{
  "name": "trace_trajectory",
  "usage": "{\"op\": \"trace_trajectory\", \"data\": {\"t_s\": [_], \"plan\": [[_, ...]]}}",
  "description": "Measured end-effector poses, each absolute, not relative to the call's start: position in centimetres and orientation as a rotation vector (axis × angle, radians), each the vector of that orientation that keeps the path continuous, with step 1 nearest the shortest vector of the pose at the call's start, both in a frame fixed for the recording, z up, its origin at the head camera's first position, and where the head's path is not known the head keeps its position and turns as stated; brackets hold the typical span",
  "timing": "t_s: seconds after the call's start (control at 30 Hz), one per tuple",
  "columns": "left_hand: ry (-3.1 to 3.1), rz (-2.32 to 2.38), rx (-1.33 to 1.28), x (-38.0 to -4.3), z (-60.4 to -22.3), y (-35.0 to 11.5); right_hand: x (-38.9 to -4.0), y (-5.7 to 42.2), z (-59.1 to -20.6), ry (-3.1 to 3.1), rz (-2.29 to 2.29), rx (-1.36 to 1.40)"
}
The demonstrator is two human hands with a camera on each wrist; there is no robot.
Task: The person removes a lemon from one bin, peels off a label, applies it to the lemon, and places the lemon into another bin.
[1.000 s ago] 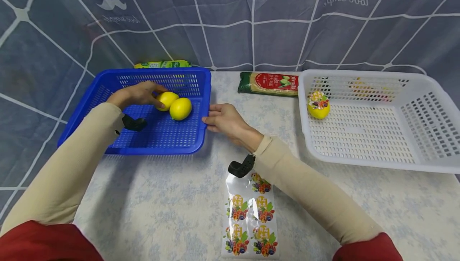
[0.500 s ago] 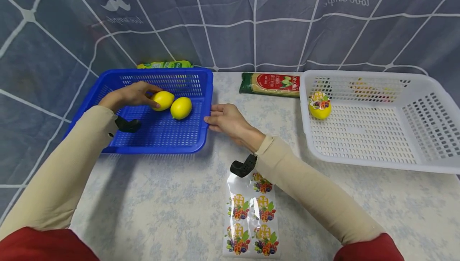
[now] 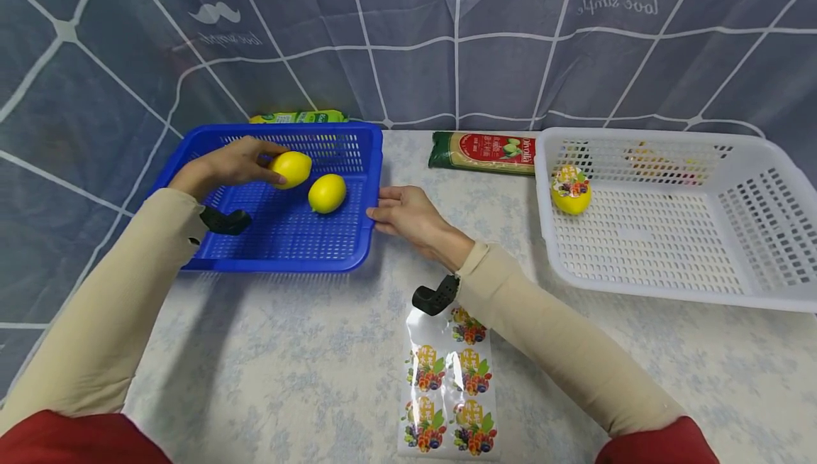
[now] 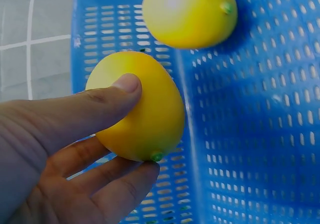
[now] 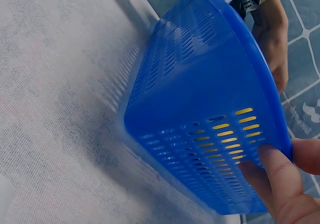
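My left hand (image 3: 237,163) pinches a yellow lemon (image 3: 292,169) inside the blue basket (image 3: 274,265). In the left wrist view the thumb lies across this lemon (image 4: 155,108), with fingers beneath it. A second lemon (image 3: 328,194) rests on the basket floor beside the held one, a small gap between them. At the basket's right side, my right hand (image 3: 411,219) grips the rim. The right wrist view shows the thumb at the rim and fingers (image 5: 280,176) against the slotted outer wall (image 5: 200,139).
A white basket (image 3: 638,294) at the right holds a lemon bearing a fruit sticker (image 3: 571,191). A sheet of fruit stickers (image 3: 449,400) lies near the front. A red and green packet (image 3: 481,152) and a green-yellow packet (image 3: 300,117) lie at the back, before a grey curtain (image 3: 408,38).
The left hand has lifted its lemon slightly and drawn it left, away from the second lemon, which it touched before. The right hand stays on the basket rim.
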State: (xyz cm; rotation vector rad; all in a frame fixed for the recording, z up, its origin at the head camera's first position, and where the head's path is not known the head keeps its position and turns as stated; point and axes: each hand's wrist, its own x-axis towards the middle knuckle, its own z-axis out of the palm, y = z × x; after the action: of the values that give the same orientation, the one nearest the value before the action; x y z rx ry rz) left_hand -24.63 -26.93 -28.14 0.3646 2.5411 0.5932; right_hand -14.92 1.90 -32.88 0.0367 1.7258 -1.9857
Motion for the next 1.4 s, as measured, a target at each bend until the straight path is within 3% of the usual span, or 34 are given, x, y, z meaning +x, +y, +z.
{"op": "trace_trajectory", "data": {"t_s": [1.4], "plan": [[2.526, 0.801, 0.677, -22.6, -22.8, -22.6, -15.0, 2.4, -32.9, 1.774, -1.924, 0.000]]}}
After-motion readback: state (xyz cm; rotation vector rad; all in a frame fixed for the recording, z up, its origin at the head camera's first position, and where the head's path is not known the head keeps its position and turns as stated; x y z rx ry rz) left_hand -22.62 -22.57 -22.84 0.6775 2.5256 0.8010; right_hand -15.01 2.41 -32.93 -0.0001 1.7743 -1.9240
